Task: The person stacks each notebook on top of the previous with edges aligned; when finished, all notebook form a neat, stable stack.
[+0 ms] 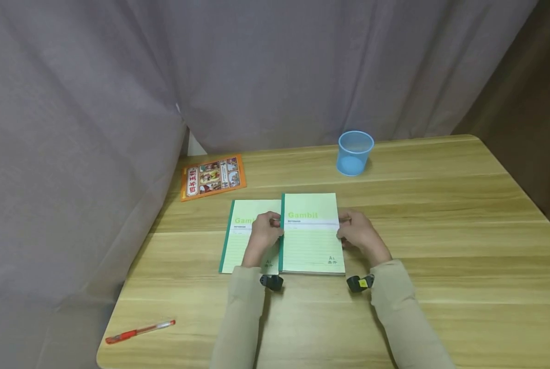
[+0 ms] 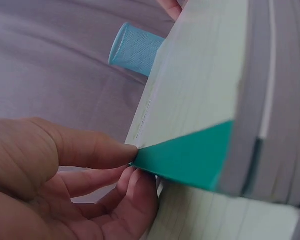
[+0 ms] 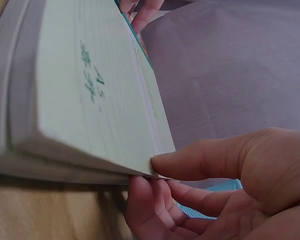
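Observation:
A pale green notebook [image 1: 311, 251] with a dark green spine and "Gambit" on its cover lies on top of a stack in the middle of the table. My left hand [image 1: 264, 233] pinches its spine edge between thumb and fingers. At the opposite edge, my right hand [image 1: 360, 233] pinches it, thumb [image 3: 185, 159] on the cover and fingertips beneath. The wrist views show thick page edges [image 2: 257, 100] layered below the cover. A matching notebook [image 1: 240, 251] lies flat just left, partly covered by my left hand.
An orange illustrated booklet [image 1: 213, 177] lies at the back left of the wooden table [image 1: 464, 230]. A blue mesh cup [image 1: 354, 154] stands near the back edge. At the front left is a red pen [image 1: 140, 332]. Grey curtains [image 1: 275, 72] hang behind and to the left.

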The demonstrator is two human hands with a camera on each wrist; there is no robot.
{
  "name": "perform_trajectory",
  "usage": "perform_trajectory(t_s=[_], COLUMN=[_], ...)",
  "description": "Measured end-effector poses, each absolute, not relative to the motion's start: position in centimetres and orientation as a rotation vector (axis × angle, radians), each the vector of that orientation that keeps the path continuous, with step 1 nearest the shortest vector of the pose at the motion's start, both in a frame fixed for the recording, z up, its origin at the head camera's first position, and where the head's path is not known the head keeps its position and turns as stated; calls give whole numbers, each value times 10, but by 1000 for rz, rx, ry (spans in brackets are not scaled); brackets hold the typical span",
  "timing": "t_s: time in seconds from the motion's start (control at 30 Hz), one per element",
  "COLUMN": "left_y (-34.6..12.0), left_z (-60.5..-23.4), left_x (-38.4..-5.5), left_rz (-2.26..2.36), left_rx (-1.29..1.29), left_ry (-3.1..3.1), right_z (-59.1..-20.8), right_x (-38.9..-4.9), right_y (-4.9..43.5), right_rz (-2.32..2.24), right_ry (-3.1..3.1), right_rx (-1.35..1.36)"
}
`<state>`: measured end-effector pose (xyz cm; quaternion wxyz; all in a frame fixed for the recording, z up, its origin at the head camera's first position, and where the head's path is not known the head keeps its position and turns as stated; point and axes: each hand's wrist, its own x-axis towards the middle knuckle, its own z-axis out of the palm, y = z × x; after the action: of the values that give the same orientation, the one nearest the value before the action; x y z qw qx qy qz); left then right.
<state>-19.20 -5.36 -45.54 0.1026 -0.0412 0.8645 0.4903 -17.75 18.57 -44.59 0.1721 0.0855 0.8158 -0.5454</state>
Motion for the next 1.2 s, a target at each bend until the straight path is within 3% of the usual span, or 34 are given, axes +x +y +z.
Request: perform_trajectory(t_s=[0.73, 1.2], left_y=[-54, -78], left_z=[-457, -448], left_x=[-191, -193], left_rz=[1467, 1542], left_rx=[-127, -89], left_ry=[2531, 2529], right_z=[-450, -426], right_x=[-178, -181], right_y=[186, 182], right_rz=[-1543, -1374], right_ry=[2324, 2548], right_rx=[264, 107])
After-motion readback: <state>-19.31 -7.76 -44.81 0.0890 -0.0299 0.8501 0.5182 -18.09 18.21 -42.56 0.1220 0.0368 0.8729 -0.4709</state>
